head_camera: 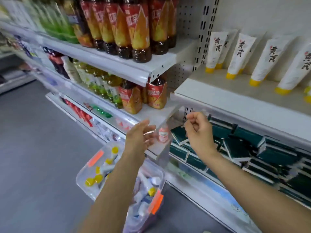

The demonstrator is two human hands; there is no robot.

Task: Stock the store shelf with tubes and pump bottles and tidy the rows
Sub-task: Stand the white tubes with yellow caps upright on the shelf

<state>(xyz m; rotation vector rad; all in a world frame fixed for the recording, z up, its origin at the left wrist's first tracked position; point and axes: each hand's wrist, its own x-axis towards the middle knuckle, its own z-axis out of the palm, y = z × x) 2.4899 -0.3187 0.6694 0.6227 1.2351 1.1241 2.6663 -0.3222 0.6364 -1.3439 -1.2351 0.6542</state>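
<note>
- Down by the grey floor, below the arms, a clear plastic bin (80, 178) with orange tape patches holds loose white tubes with yellow caps (107, 167) and other blue-and-white packs, all jumbled
- Both bare forearms reach up from the lower edge of the head view toward the shelving
- The left hand (138, 139) is spread with fingers straight and relaxed; a clear plastic sheet or divider (165, 115) stands just before its fingertips, though blur hides whether skin touches it
- The right hand (199, 132) is curled into a loose fist, thumb against forefinger; something thin and pale shows at its lower edge, but I cannot tell whether the hand pinches it
- Behind the clear sheet a small pink-labelled bottle (163, 134) shows, smeared by blur
- On the white shelf (235, 101) at upper right, standing white tubes with black characters and yellow caps down (239, 56) lean in a row, cap ends toward the front edge
- Beneath that shelf, dark green flat boxes (244, 145) lie stacked and tilted
- At upper left, brown bottles with red-and-yellow labels (136, 29) fill a higher shelf; more of them, beside green-labelled bottles (101, 83), stand one level lower
</note>
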